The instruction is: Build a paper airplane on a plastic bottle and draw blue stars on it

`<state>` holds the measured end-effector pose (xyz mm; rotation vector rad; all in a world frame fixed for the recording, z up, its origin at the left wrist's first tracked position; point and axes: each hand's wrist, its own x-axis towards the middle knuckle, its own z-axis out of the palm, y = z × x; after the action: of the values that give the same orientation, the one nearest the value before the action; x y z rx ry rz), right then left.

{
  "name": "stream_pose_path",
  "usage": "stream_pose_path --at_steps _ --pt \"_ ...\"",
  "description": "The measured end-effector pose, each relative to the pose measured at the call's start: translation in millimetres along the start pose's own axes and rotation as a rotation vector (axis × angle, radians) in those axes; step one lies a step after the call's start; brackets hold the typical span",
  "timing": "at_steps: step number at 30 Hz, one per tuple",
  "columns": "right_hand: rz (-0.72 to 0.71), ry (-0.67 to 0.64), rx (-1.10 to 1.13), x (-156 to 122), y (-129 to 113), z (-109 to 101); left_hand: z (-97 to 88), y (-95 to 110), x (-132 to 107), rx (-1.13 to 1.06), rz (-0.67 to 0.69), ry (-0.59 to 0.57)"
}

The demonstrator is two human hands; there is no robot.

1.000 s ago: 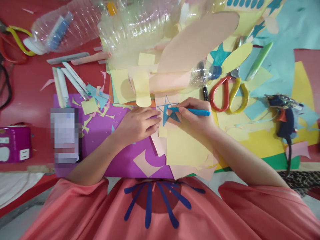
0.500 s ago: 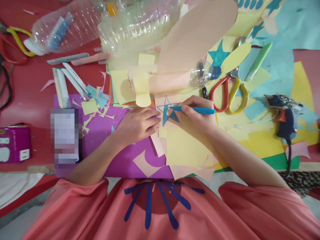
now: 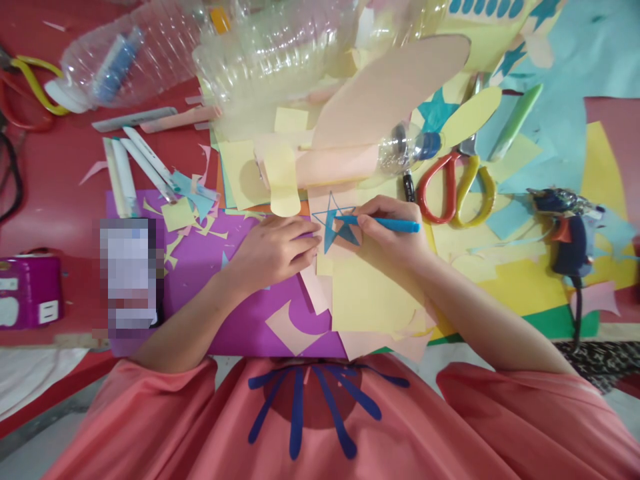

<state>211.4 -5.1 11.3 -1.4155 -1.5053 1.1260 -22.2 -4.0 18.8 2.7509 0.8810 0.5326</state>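
Note:
My right hand [image 3: 390, 233] is closed around a blue marker [image 3: 385, 223], with the tip resting inside a blue star [image 3: 333, 223] drawn on a pale peach paper [image 3: 320, 200]. The star's lower part is coloured in. My left hand [image 3: 275, 250] lies flat on the paper's left side, fingers stretched out together toward the star, holding nothing. Under the hands lie a purple sheet [image 3: 225, 260] and yellow paper pieces [image 3: 370, 297].
Red and yellow scissors [image 3: 455, 183] lie just right of my right hand. A glue gun [image 3: 570, 233] sits further right. Clear plastic bottles [image 3: 210, 47] lie at the back, several white glue sticks [image 3: 135, 163] at the left, and a purple box [image 3: 30, 290] at the left edge.
The marker moved slightly right and back left within the star. My left hand has stayed where it was.

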Motion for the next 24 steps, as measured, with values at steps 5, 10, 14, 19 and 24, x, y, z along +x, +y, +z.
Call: stream_pose_path --at_steps 5,10,14,19,24 --pt "-0.037 -0.083 0.026 0.0 -0.7 -0.1 1.1 -0.5 -0.6 -0.004 -0.013 -0.031" --pt "-0.030 -0.143 0.008 -0.1 -1.4 -1.4 0.8 -1.0 -0.6 -0.021 -0.037 -0.056" --pt "-0.021 -0.050 0.041 0.2 -1.2 -1.7 -0.6 -0.7 -0.4 -0.025 -0.049 -0.076" --pt "-0.016 0.089 0.033 1.8 2.6 -1.2 -0.5 -0.7 -1.5 -0.020 -0.049 -0.076" --pt "-0.018 0.077 0.043 1.7 3.5 0.5 1.6 -1.6 -2.1 -0.025 -0.038 -0.058"
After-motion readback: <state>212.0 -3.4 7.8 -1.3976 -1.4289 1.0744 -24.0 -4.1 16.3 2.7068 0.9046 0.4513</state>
